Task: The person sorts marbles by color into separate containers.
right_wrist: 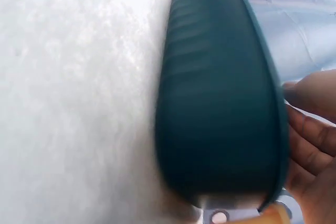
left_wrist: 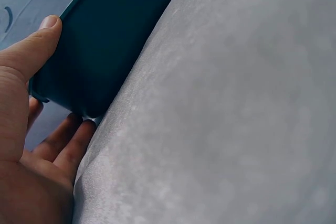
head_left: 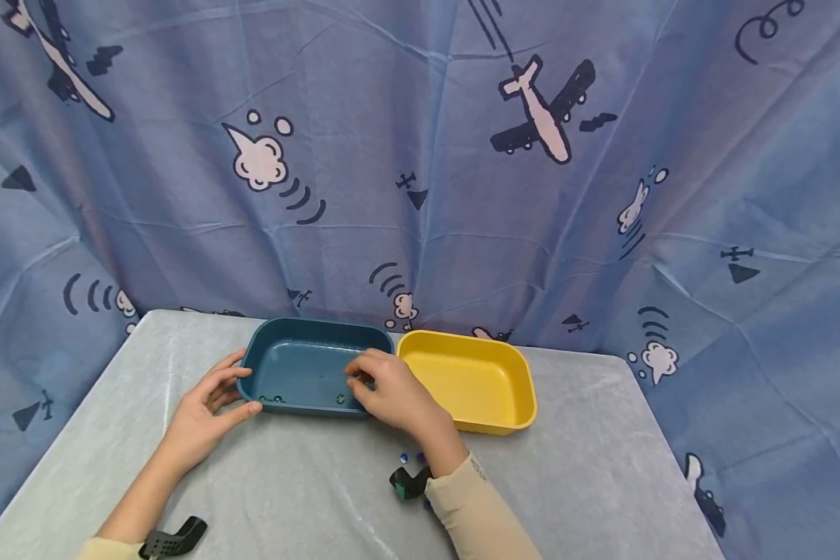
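A teal plastic tray [head_left: 308, 408] stands on the table, with several small shiny green beads [head_left: 277, 399] along its near inner side. My left hand [head_left: 199, 416] holds its left end, the thumb on the near corner of the rim and the fingers against the end wall. The left wrist view shows the fingertips [left_wrist: 86, 124] low against the tray's corner. My right hand [head_left: 395, 393] is over the tray's right end with bent fingers, and I see nothing between thumb and fingertips. Just below it lies a green bead [head_left: 340, 399].
A yellow tray [head_left: 525, 404] stands right beside the teal one. Small blue beads [head_left: 404, 458] lie on the grey-covered table [head_left: 308, 482] near my right wrist, partly hidden by the black wrist camera [head_left: 409, 484]. Behind the table hangs a blue curtain [head_left: 364, 155] with airplane prints.
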`<move>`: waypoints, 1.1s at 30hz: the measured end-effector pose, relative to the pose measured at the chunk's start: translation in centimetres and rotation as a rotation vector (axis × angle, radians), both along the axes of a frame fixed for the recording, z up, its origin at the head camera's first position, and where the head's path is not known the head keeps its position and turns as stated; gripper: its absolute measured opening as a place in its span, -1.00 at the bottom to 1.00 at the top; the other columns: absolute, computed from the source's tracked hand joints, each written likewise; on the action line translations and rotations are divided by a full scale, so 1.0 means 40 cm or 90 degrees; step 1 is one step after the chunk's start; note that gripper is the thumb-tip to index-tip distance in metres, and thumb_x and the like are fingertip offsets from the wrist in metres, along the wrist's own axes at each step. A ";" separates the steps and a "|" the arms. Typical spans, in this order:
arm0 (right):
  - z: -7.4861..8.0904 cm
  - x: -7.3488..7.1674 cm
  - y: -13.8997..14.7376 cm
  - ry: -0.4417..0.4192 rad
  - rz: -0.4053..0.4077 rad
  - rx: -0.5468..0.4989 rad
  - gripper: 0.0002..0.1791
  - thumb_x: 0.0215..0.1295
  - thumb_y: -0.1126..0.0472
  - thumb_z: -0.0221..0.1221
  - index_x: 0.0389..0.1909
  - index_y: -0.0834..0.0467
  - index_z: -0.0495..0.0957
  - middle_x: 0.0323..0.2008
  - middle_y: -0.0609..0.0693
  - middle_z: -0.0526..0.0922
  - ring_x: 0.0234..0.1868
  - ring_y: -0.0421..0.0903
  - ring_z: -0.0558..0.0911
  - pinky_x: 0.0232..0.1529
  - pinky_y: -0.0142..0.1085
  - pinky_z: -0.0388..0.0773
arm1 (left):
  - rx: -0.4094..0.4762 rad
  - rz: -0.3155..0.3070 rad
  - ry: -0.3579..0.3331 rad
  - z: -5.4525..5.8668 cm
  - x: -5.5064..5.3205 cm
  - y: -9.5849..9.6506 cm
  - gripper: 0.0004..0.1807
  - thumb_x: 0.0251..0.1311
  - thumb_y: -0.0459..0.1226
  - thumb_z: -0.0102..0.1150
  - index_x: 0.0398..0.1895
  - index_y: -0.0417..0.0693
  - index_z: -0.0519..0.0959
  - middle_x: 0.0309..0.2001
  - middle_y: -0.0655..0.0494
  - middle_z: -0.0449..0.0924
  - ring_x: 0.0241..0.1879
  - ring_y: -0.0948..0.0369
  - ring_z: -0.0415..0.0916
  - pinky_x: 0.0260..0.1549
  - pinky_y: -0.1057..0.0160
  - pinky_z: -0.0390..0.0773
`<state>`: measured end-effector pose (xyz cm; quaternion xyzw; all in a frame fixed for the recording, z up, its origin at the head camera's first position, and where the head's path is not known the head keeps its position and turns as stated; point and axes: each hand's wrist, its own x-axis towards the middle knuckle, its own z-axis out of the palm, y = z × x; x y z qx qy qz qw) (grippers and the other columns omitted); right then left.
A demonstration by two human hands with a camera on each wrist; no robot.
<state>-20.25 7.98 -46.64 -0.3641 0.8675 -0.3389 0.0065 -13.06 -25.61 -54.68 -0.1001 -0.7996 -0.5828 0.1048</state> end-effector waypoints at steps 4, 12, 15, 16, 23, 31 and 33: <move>0.013 0.024 0.034 0.025 -0.020 -0.010 -0.86 0.57 0.26 0.33 0.04 0.13 0.76 -0.08 -0.12 0.70 -0.12 -0.19 0.63 -0.03 -0.36 0.73 | 0.006 -0.004 0.000 -0.002 0.000 0.000 -0.42 0.34 -0.44 0.51 0.39 -0.30 0.53 0.69 -0.11 0.19 0.33 0.44 0.49 0.19 0.50 0.59; 0.028 0.066 0.115 0.093 -0.100 -0.043 -0.81 0.52 0.24 0.38 0.07 0.02 0.76 0.10 -0.16 0.68 0.06 -0.13 0.67 0.15 -0.26 0.74 | 0.005 0.002 0.000 -0.002 0.007 -0.006 -0.42 0.34 -0.45 0.51 0.39 -0.31 0.53 0.69 -0.11 0.19 0.33 0.47 0.48 0.19 0.51 0.58; 0.028 0.079 0.153 0.098 -0.141 -0.035 -0.74 0.49 0.22 0.42 0.13 0.06 0.76 0.19 -0.09 0.69 0.18 -0.13 0.66 0.25 -0.18 0.73 | 0.009 0.006 0.003 -0.002 0.014 -0.011 -0.41 0.33 -0.47 0.50 0.38 -0.33 0.53 0.68 -0.12 0.20 0.34 0.50 0.47 0.19 0.51 0.58; 0.026 0.082 0.169 0.102 -0.156 -0.032 -0.72 0.49 0.21 0.42 0.15 0.08 0.76 0.22 -0.06 0.69 0.22 -0.11 0.65 0.29 -0.13 0.71 | 0.012 0.007 0.004 -0.001 0.017 -0.013 -0.41 0.32 -0.48 0.50 0.38 -0.34 0.53 0.68 -0.13 0.20 0.34 0.51 0.46 0.19 0.51 0.59; 0.018 0.097 0.323 0.124 -0.257 -0.012 -0.59 0.47 0.13 0.44 0.27 0.10 0.70 0.39 0.06 0.60 0.38 0.10 0.57 0.40 0.17 0.59 | 0.040 0.015 -0.003 0.010 0.022 -0.008 -0.43 0.41 -0.50 0.41 0.45 -0.31 0.49 0.66 -0.13 0.25 0.39 0.52 0.40 0.17 0.50 0.60; -0.022 0.105 0.501 0.126 -0.341 0.017 -0.55 0.46 0.12 0.44 0.27 0.18 0.67 0.42 0.13 0.57 0.43 0.21 0.44 0.44 0.33 0.41 | -0.032 0.147 0.046 0.064 0.008 0.049 -0.60 0.45 -0.35 0.43 0.28 -0.27 0.62 0.42 -0.16 0.52 0.24 0.43 0.47 0.07 0.54 0.55; -0.038 0.111 0.531 0.108 -0.352 0.020 -0.50 0.47 0.09 0.43 0.32 0.22 0.63 0.47 0.17 0.51 0.47 0.27 0.38 0.45 0.39 0.37 | -0.051 0.186 0.082 0.080 0.009 0.069 -0.65 0.41 -0.39 0.45 0.19 -0.30 0.66 0.38 -0.19 0.54 0.24 0.43 0.44 0.07 0.51 0.50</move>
